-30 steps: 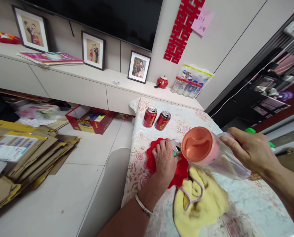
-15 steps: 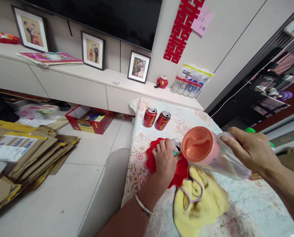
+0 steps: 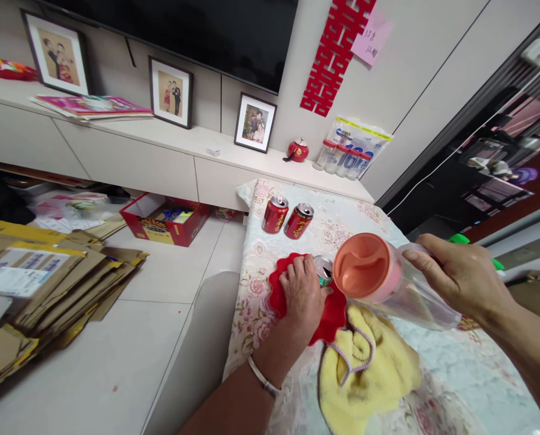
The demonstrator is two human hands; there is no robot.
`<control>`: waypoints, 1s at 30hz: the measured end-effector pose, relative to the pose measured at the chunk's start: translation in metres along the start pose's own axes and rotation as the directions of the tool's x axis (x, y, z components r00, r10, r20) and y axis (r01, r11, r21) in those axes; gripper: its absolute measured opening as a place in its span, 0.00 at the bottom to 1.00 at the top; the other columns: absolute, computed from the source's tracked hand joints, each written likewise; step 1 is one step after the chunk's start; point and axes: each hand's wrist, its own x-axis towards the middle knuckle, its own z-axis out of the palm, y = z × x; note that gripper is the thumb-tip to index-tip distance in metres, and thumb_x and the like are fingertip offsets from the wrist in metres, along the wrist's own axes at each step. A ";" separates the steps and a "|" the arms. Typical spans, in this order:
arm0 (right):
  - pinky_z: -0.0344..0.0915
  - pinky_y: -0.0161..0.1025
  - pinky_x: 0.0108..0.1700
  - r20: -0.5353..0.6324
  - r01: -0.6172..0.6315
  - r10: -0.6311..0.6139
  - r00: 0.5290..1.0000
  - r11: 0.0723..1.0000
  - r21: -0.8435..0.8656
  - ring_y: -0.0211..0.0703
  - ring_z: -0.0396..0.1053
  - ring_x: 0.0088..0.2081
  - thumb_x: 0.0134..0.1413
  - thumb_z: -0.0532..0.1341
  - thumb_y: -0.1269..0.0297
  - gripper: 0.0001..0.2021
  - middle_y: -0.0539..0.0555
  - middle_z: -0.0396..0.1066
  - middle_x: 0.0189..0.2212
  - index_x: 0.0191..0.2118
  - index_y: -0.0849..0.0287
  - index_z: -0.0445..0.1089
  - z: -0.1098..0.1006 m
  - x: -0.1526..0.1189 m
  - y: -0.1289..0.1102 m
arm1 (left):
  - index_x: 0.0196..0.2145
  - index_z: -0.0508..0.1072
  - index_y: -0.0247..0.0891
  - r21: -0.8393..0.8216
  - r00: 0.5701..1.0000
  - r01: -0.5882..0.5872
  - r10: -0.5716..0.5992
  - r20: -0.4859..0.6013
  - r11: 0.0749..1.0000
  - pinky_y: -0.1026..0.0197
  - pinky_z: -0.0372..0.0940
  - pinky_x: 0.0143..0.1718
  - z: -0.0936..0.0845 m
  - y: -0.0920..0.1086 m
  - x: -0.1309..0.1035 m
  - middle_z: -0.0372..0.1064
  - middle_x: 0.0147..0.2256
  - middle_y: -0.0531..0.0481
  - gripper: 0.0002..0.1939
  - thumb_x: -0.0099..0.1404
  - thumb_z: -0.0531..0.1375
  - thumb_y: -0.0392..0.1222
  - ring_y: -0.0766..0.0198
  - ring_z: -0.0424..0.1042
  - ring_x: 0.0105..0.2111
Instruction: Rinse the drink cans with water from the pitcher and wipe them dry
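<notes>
My left hand (image 3: 303, 293) is closed round a green can (image 3: 324, 270), which stands at a red scalloped dish (image 3: 331, 323); the hand hides much of both. My right hand (image 3: 462, 278) grips the handle of a clear pitcher (image 3: 421, 299) with an orange lid (image 3: 363, 266). The pitcher is tipped left, its lid end close beside the top of the green can. Whether liquid flows out cannot be seen. Two red cans (image 3: 276, 215) stand upright farther back. Just below the dish lies a crumpled yellow cloth (image 3: 369, 380).
A floral tablecloth (image 3: 256, 260) covers the table. Behind it runs a low white cabinet (image 3: 224, 158) with picture frames (image 3: 255, 122), a small red pot (image 3: 298, 150) and red-lidded jars (image 3: 340, 160). Flattened cardboard (image 3: 56, 284) and a red box (image 3: 165, 223) lie on the floor at left.
Both hands stay nearly where they were. The pitcher has shifted very slightly, its lid end a touch to the left.
</notes>
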 end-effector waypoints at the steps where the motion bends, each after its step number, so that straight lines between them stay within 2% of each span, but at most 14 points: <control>1: 0.50 0.39 0.21 0.007 -0.003 0.003 1.000 1.000 0.006 0.40 0.57 0.14 0.69 0.46 0.36 0.28 0.47 0.54 0.13 0.25 0.51 0.54 0.000 0.000 -0.001 | 0.63 0.58 0.39 0.004 1.000 -0.001 0.001 -0.006 1.000 0.44 0.65 0.54 0.000 0.000 0.000 0.68 0.56 0.41 0.40 0.61 0.72 0.51 0.46 0.69 0.56; 9: 0.49 0.38 0.21 0.004 0.002 -0.002 1.000 1.000 0.027 0.41 0.57 0.14 0.69 0.48 0.36 0.27 0.48 0.54 0.12 0.25 0.51 0.54 0.000 0.001 -0.002 | 0.62 0.59 0.41 0.016 0.999 -0.015 0.015 -0.034 1.000 0.46 0.64 0.53 0.000 0.000 0.001 0.68 0.55 0.43 0.40 0.60 0.74 0.49 0.46 0.70 0.55; 18: 0.49 0.39 0.22 0.016 -0.016 0.016 1.000 1.000 0.019 0.43 0.58 0.14 0.69 0.47 0.36 0.27 0.48 0.55 0.13 0.25 0.51 0.54 0.001 -0.001 -0.001 | 0.62 0.60 0.40 0.025 1.000 -0.005 0.006 -0.018 1.000 0.47 0.65 0.53 -0.001 0.000 0.001 0.68 0.56 0.42 0.39 0.61 0.73 0.51 0.47 0.70 0.55; 30: 0.49 0.38 0.21 -0.002 -0.009 0.009 1.000 1.000 -0.011 0.40 0.56 0.14 0.68 0.46 0.34 0.29 0.47 0.55 0.12 0.24 0.51 0.53 0.003 -0.001 0.000 | 0.62 0.59 0.40 0.031 1.000 -0.009 0.010 -0.024 0.999 0.47 0.64 0.53 -0.002 0.001 0.000 0.68 0.55 0.42 0.38 0.61 0.72 0.51 0.47 0.70 0.54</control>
